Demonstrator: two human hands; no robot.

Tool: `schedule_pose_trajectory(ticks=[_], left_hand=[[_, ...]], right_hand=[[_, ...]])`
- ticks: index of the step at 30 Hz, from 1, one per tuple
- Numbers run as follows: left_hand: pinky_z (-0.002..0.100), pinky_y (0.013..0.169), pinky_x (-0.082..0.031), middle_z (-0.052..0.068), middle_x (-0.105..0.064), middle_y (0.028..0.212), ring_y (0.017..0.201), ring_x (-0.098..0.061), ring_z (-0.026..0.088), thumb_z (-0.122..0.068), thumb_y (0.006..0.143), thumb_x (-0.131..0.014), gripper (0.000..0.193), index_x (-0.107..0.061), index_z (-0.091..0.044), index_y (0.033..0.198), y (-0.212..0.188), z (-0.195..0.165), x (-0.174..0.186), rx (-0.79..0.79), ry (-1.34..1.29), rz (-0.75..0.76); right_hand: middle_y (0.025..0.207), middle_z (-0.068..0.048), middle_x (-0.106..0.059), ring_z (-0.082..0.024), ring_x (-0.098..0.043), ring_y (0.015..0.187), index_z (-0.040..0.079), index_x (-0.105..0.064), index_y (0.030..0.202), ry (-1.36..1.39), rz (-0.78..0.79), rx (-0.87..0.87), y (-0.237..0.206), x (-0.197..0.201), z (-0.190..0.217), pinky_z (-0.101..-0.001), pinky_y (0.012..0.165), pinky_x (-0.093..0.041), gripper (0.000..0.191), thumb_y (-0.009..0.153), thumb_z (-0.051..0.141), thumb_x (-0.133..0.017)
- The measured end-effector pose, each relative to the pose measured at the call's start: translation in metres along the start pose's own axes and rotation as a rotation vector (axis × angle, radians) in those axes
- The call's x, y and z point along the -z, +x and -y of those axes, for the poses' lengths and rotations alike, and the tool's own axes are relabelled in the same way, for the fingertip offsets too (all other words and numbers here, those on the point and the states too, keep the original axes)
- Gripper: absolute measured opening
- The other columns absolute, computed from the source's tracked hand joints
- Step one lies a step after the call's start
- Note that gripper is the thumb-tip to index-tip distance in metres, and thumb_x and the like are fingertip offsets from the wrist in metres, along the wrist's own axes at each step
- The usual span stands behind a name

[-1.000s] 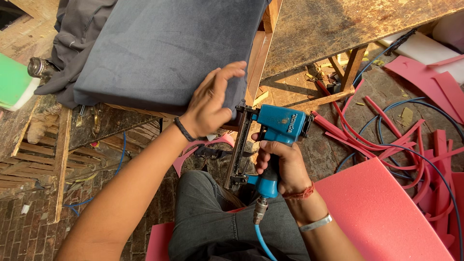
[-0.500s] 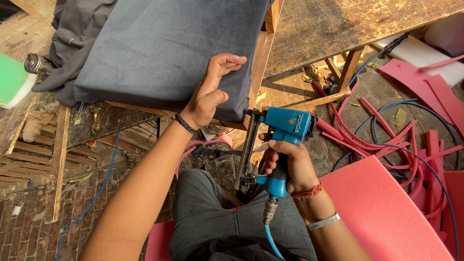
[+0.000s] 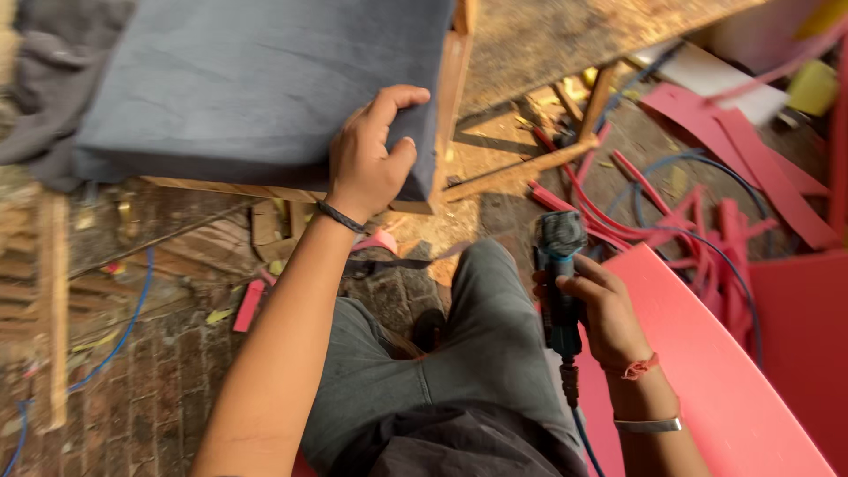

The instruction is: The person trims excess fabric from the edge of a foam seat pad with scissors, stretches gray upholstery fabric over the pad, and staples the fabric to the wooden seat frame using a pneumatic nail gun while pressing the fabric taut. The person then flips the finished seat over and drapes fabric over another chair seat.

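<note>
My left hand point(image 3: 373, 157) grips the near right corner of a grey fabric-covered cushion point(image 3: 256, 84) that rests on a wooden frame point(image 3: 455, 71). The fingers wrap over the cushion's edge. My right hand point(image 3: 602, 311) is shut on a blue pneumatic staple gun point(image 3: 559, 278), held low beside my right knee and away from the cushion. A blue air hose point(image 3: 583, 442) runs down from the gun's handle. My legs in grey trousers point(image 3: 442, 353) lie between the two hands.
A large pink foam sheet point(image 3: 707, 380) lies at my right. Pink foam strips point(image 3: 707, 221) and a blue hose litter the floor behind it. A wooden tabletop point(image 3: 565, 35) stands beyond the frame. The brick floor point(image 3: 132, 380) at left holds scraps and a blue cable.
My right hand has pulled the staple gun down and away from the frame's edge. My left hand has shifted along the cushion and closed on its corner. The camera view has moved closer.
</note>
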State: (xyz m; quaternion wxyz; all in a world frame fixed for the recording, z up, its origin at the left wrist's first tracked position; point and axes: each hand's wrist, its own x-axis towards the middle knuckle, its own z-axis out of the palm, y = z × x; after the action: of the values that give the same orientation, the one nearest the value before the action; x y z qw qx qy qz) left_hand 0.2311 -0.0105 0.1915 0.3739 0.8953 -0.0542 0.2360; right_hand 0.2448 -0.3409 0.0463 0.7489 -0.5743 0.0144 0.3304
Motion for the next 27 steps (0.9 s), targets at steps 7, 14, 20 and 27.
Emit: schedule_pose_trajectory(ticks=[7, 14, 20, 27], left_hand=[[0.055, 0.120, -0.028, 0.012, -0.056, 0.151, 0.141, -0.047, 0.037, -0.014, 0.088, -0.073, 0.034, -0.074, -0.017, 0.122, -0.040, -0.011, -0.036, -0.109, 0.661, -0.224], [0.056, 0.124, -0.026, 0.007, -0.055, 0.155, 0.148, -0.044, 0.035, -0.008, 0.095, -0.075, 0.037, -0.074, -0.020, 0.130, -0.065, -0.002, -0.035, -0.159, 0.632, -0.260], [0.057, 0.126, -0.023, 0.008, -0.051, 0.158, 0.150, -0.041, 0.035, -0.009, 0.096, -0.075, 0.041, -0.071, -0.021, 0.135, -0.076, -0.003, -0.033, -0.167, 0.587, -0.253], [0.064, 0.125, -0.019, 0.010, -0.043, 0.163, 0.152, -0.037, 0.036, -0.017, 0.091, -0.069, 0.051, -0.064, -0.027, 0.141, -0.104, 0.002, -0.016, -0.138, 0.519, -0.186]], right_hand=[[0.090, -0.014, -0.080, -0.024, -0.076, 0.080, 0.014, -0.050, 0.150, -0.969, -0.359, -0.093, -0.091, 0.065, -0.047, -0.0380, 0.075, -0.057, 0.080, 0.077, 0.022, -0.081], [0.091, -0.019, -0.075, -0.038, -0.072, 0.089, 0.024, -0.046, 0.153, -1.498, -0.467, -0.283, -0.152, 0.056, -0.127, -0.0502, 0.079, -0.055, 0.081, 0.080, 0.040, -0.079], [0.093, -0.018, -0.077, -0.037, -0.073, 0.089, 0.024, -0.048, 0.153, -1.537, -0.417, -0.326, -0.154, 0.072, -0.150, -0.0488, 0.080, -0.056, 0.074, 0.085, 0.042, -0.073], [0.106, -0.007, -0.080, -0.026, -0.080, 0.088, 0.019, -0.070, 0.127, -1.312, -0.307, -0.077, -0.080, 0.002, -0.062, -0.0381, 0.079, -0.060, 0.045, 0.085, 0.037, -0.073]])
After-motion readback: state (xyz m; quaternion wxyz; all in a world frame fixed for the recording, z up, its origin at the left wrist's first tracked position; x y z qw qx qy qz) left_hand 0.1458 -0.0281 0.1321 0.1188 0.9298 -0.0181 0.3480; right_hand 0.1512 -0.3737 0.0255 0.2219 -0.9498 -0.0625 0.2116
